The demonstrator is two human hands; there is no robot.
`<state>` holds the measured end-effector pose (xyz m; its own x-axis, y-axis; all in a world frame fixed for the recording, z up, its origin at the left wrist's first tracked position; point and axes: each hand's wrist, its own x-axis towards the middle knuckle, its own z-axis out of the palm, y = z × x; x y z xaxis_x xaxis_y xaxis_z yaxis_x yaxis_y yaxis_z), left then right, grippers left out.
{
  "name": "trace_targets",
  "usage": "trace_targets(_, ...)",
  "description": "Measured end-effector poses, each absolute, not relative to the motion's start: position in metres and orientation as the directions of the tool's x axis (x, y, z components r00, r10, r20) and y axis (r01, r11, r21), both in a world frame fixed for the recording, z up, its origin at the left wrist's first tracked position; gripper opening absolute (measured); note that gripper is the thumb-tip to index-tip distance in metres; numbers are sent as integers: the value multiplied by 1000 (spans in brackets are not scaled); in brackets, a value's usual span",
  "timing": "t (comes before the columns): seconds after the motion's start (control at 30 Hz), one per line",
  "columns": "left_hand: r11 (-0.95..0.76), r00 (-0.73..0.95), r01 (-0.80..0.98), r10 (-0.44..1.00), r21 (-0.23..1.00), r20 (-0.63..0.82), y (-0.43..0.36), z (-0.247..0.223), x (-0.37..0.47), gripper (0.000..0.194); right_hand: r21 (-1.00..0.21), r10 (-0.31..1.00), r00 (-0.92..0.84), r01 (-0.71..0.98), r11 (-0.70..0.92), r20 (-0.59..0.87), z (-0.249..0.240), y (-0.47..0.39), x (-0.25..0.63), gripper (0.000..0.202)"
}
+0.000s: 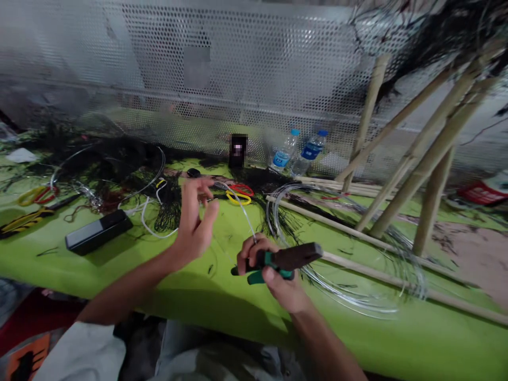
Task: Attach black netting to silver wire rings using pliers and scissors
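My right hand (260,259) is wrapped round a pair of pliers (296,256) with green and black handles, their dark jaws pointing right. A thin silvery wire (248,216) rises from the fingers of that same hand and curves up to the left. My left hand (196,217) is raised over the green table, its thumb apart from the slightly curled, blurred fingers. The wire's upper end passes close to those fingertips; no grip on it shows. Behind lie red and yellow handle loops (239,193).
Coiled clear wire (341,296) and bamboo poles (436,164) occupy the right side. Two water bottles (313,148) stand by the perforated metal sheet (159,58). At left are a black power bank-like box (99,231), a yellow-black tool (27,219) and dark tangled strands (107,159).
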<state>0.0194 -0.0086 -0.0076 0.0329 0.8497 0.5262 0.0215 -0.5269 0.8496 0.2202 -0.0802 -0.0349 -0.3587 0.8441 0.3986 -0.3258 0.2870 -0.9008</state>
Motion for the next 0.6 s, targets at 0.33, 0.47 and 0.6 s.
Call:
trace_targets(0.33,177,447,-239,893,955,-54,-50,0,39,45,-893,811,-390,-80,442,436,-58,-93,189,36)
trace_targets(0.47,102,438,-178,899,979,-14,-33,5,31,43,-895,815,-412,-7,445,408,-64,-97,198,38)
trace_targets(0.6,-86,432,12,899,996,72,-17,13,14,45,-922,885,-309,57,382,348,-60,-98,215,33)
